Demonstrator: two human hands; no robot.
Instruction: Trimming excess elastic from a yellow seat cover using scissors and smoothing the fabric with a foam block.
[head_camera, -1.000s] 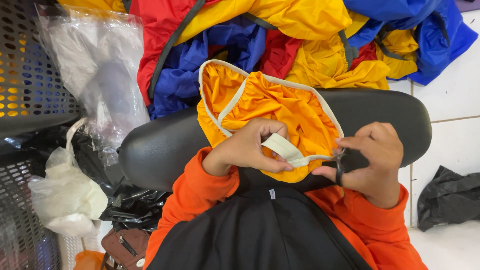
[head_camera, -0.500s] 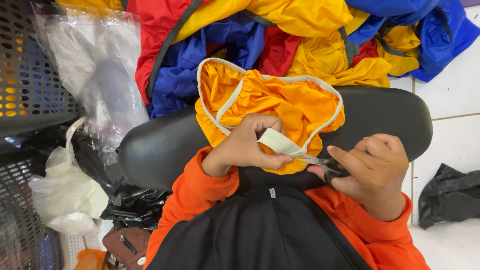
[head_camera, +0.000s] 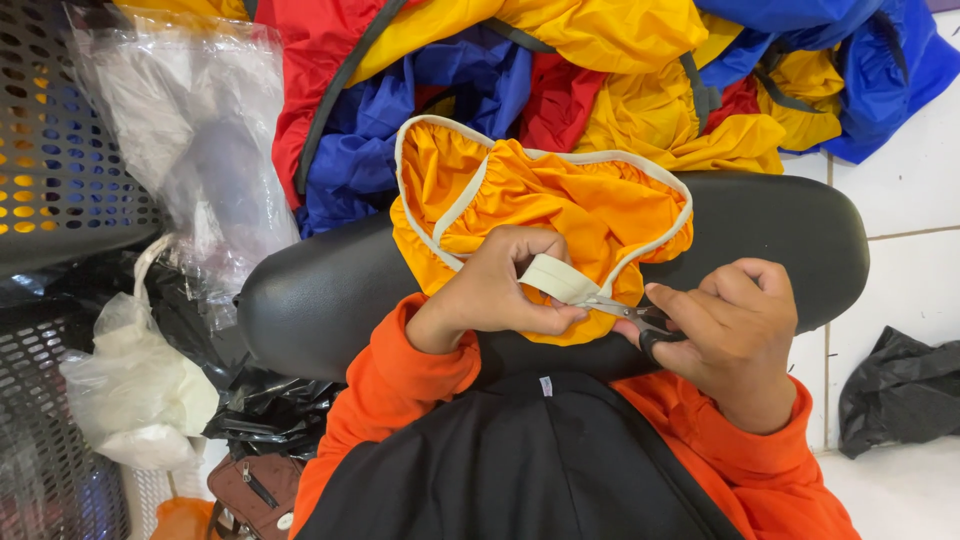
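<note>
My left hand pinches the strap — right hand grips scissors, blades at it.

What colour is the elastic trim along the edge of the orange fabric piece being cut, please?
Cream, off-white; the elastic trim edging the orange fabric piece shows best in the head view.

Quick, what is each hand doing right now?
Left hand: closed, pinching the cream strap on the orange cloth.
Right hand: closed, holding small scissors.

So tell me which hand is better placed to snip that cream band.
Right hand: it likely holds the small scissors, blades at the cream band. Left hand pinches the band over the orange fabric.
</note>
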